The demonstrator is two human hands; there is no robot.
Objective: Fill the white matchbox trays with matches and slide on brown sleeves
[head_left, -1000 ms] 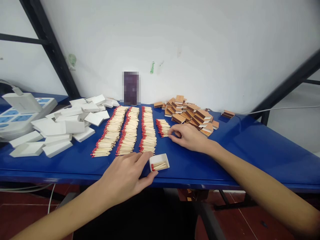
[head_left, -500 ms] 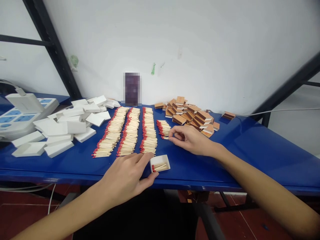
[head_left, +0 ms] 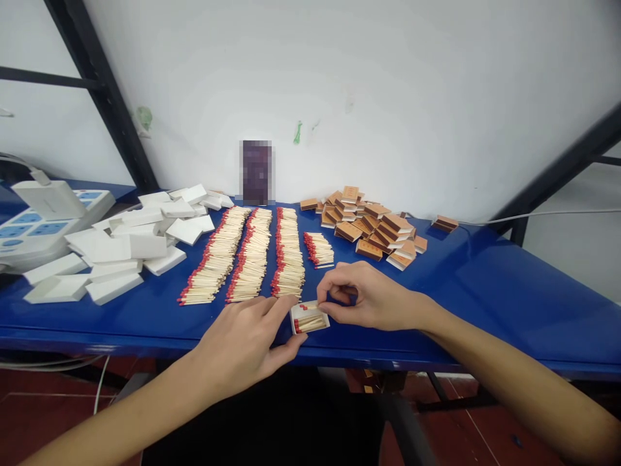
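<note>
At the far left of my blue tabletop (head_left: 485, 294) sits a white power strip (head_left: 99, 200) with blue socket faces, a white charger (head_left: 51, 200) standing up from it. Just right of that lies a loose heap of white matchbox trays (head_left: 148, 249), overlapping and tilted at all angles. Next come three long rows of red-headed matches, the left row (head_left: 213, 259), the middle row (head_left: 250, 255) and the right row (head_left: 288, 249), running from far to near with their heads toward the left. Near the close edge, my left hand (head_left: 252, 340) grips a white tray (head_left: 295, 313) between thumb and fingers; inside it, loose matches (head_left: 311, 323) lie along the near side, heads left. My right hand (head_left: 371, 298) is closed in a pinch on a few more matches (head_left: 310, 307), directly over that tray, red heads pointing left; I cannot tell their exact number. Beyond, a short row (head_left: 319, 249) of matches lies on its own. Farther right is a pile of brown matchbox sleeves (head_left: 369, 223), and one lone sleeve (head_left: 445, 224) rests well apart, to their right.
</note>
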